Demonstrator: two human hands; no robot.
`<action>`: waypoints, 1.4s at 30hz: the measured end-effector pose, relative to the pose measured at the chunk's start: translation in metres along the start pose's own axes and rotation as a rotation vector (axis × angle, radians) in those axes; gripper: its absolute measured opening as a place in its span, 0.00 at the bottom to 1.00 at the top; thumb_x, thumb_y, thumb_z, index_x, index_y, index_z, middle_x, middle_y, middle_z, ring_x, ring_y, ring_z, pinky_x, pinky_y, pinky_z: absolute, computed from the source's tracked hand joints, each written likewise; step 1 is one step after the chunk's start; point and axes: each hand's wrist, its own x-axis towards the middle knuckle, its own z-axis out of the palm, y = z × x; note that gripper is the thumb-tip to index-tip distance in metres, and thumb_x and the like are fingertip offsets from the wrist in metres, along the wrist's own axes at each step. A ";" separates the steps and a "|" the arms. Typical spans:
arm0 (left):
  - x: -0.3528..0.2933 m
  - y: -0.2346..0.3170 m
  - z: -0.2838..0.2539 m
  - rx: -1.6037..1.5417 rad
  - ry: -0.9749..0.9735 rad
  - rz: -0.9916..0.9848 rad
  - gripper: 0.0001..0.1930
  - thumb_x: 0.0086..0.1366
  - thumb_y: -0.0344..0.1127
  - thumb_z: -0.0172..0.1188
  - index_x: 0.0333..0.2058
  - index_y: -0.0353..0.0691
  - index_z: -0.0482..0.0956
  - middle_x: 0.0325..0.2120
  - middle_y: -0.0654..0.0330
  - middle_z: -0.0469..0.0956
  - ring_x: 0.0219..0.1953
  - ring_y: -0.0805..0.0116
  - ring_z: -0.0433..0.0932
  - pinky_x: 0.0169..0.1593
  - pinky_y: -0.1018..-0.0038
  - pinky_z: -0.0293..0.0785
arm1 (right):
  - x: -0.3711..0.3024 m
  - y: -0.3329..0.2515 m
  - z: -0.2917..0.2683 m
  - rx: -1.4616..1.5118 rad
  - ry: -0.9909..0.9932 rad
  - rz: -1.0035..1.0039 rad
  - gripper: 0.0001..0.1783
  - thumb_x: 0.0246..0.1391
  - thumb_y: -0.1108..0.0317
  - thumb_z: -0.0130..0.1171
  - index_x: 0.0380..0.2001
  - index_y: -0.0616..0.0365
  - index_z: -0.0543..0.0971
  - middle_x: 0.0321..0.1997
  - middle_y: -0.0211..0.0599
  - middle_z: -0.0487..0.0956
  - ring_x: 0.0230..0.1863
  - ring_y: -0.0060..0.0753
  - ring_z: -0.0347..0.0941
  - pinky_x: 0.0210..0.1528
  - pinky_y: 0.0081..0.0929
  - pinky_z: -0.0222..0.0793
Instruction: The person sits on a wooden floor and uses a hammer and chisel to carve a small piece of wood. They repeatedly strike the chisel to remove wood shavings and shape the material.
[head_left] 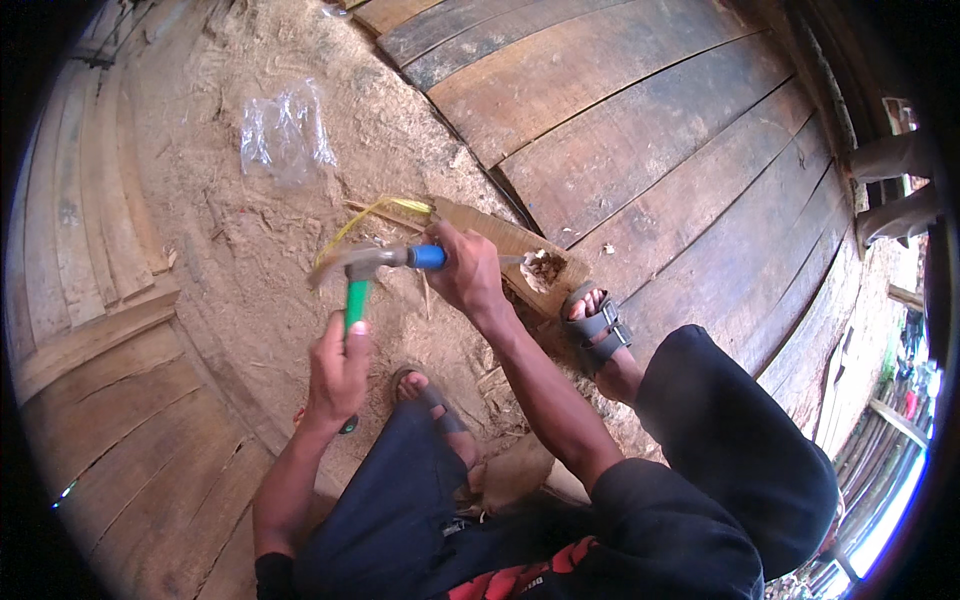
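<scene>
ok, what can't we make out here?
All in the head view:
Hammer: head's left end motion-blurred, grip partly covered by left hand.
Chisel: middle covered by right hand.
Wood block: one end partly behind right foot.
Small dark thing beside left wrist: too small to identify.

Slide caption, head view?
Left hand grips a green-handled hammer; right hand holds a blue-handled chisel at gouged wood.

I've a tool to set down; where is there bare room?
Best on the planks, beyond the sandalled right foot and right of the dusty ground. A smaller patch of that ground lies between the plastic bag and the boards at left. Crowded: around the hammer, left hand, blue-handled tool, right hand and hollowed wood.
</scene>
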 end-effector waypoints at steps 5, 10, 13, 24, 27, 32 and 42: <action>-0.006 -0.021 0.001 -0.338 0.073 0.008 0.15 0.76 0.44 0.44 0.36 0.38 0.68 0.16 0.69 0.64 0.17 0.84 0.61 0.19 0.78 0.56 | 0.003 -0.001 0.002 -0.023 -0.014 0.002 0.13 0.39 0.71 0.64 0.32 0.51 0.75 0.23 0.43 0.79 0.28 0.55 0.76 0.33 0.48 0.73; 0.002 -0.012 -0.006 -0.277 0.075 -0.022 0.14 0.75 0.45 0.45 0.36 0.39 0.67 0.17 0.67 0.64 0.17 0.79 0.63 0.20 0.75 0.58 | 0.004 0.004 0.007 -0.006 -0.014 0.006 0.15 0.39 0.70 0.65 0.34 0.51 0.76 0.23 0.45 0.79 0.28 0.56 0.77 0.33 0.49 0.73; 0.020 -0.025 -0.006 0.257 -0.058 0.246 0.15 0.76 0.49 0.44 0.36 0.44 0.67 0.18 0.74 0.60 0.16 0.86 0.56 0.18 0.83 0.52 | 0.001 0.013 0.005 -0.181 -0.043 0.079 0.10 0.45 0.68 0.66 0.33 0.51 0.77 0.23 0.45 0.80 0.28 0.52 0.80 0.30 0.44 0.74; 0.010 -0.004 -0.019 -0.452 0.151 -0.035 0.14 0.75 0.47 0.44 0.38 0.42 0.64 0.19 0.72 0.59 0.17 0.86 0.55 0.19 0.86 0.53 | -0.002 -0.010 -0.009 0.023 0.038 -0.122 0.15 0.41 0.72 0.67 0.36 0.52 0.77 0.20 0.39 0.77 0.23 0.43 0.74 0.28 0.37 0.71; 0.009 0.001 -0.023 -0.475 0.158 -0.065 0.14 0.75 0.47 0.44 0.38 0.42 0.64 0.19 0.71 0.59 0.18 0.86 0.55 0.19 0.86 0.53 | 0.000 -0.011 -0.011 0.050 0.059 -0.142 0.14 0.42 0.72 0.67 0.35 0.53 0.77 0.20 0.38 0.76 0.21 0.42 0.71 0.26 0.36 0.69; 0.005 0.012 -0.026 -0.459 0.243 -0.017 0.15 0.76 0.50 0.42 0.38 0.44 0.64 0.18 0.72 0.58 0.16 0.86 0.54 0.17 0.86 0.52 | -0.003 -0.006 -0.007 0.037 0.100 -0.155 0.10 0.45 0.72 0.67 0.33 0.54 0.78 0.18 0.38 0.74 0.20 0.40 0.69 0.25 0.36 0.68; -0.005 0.000 -0.003 -0.318 0.218 -0.030 0.15 0.76 0.43 0.42 0.31 0.43 0.65 0.16 0.72 0.60 0.15 0.84 0.58 0.18 0.81 0.55 | 0.002 -0.003 0.004 -0.012 0.071 -0.090 0.11 0.43 0.71 0.66 0.33 0.51 0.77 0.20 0.38 0.76 0.23 0.44 0.73 0.26 0.38 0.70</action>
